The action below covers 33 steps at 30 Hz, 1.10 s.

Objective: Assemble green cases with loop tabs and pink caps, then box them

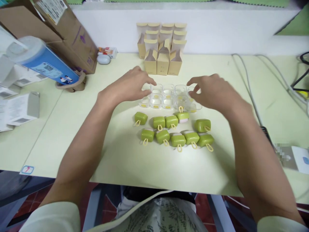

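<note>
Two rows of clear plastic cases sit in the middle of the pale green table, each with a yellow bit showing inside. All places below are given from this block.

The left hand comes in over the block's left end, palm down. Its fingers are curled, with the tips at the outermost case. Whether they grip that case or only rest on it cannot be told. The right hand hovers over the block's right end. Its thumb and forefinger are bent toward each other at the last case there. The contact is hidden by the hand itself, so a real pinch cannot be confirmed.

Just nearer the person than the block lie ten small green cases with yellow loops, in two loose rows. One of them lies right against the block's near edge and shows a pale underside.

Beyond the block, against the white wall, stands a stack of tan cardboard cartons, the front three with open flaps. Far to the block's left a blue canister lies tilted, leaning against a brown cardboard box. White packages sit below them. To the block's right, grey cables run along the table.
</note>
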Motion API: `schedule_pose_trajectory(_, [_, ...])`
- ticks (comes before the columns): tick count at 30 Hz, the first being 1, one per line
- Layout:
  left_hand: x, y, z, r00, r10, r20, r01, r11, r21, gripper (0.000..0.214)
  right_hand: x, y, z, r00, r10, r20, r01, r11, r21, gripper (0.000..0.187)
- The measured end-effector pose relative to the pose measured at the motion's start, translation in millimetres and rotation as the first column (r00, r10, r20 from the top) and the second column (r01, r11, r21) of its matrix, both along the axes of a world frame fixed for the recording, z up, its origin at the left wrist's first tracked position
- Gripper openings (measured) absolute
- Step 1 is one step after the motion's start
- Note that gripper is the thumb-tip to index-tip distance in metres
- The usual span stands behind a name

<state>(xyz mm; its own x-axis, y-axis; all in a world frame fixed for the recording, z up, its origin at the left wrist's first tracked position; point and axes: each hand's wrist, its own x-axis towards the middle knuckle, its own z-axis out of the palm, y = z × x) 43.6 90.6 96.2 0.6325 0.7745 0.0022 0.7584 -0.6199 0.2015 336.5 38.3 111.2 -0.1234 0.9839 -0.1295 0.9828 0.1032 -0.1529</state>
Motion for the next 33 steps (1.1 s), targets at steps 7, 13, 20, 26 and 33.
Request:
schedule_pose_trajectory(7, [32, -6, -21.1, 0.998, 0.015, 0.065, -0.014, 1.000, -0.011, 0.016, 20, 9, -4.9, 0.995, 0.073, 0.067, -0.067, 0.994, -0.091, 0.024])
schedule_pose_trajectory(13, [41, -5, -32.5, 0.990, 0.097, 0.100, -0.102, 0.993, 0.054, 0.012, 15, 15, -21.4, 0.989, 0.091, 0.119, -0.089, 0.996, -0.018, 0.024])
schedule_pose_trajectory(20, [42, -8, -27.7, 0.983, 0.007, 0.185, -0.030, 0.992, 0.121, 0.025, 10, 6, 0.3, 0.995, 0.094, 0.045, -0.098, 0.987, 0.123, 0.026])
schedule_pose_trajectory(26, [73, -12, -38.1, 0.978, 0.001, 0.209, -0.017, 0.997, 0.074, 0.056, -12, 11, -20.7, 0.971, 0.222, 0.092, -0.228, 0.972, 0.062, 0.030])
schedule_pose_trajectory(33, [78, -4, -44.9, 0.966, -0.010, 0.258, -0.008, 0.998, 0.067, 0.055, -16, 15, -36.4, 0.969, 0.237, 0.076, -0.245, 0.962, 0.121, 0.031])
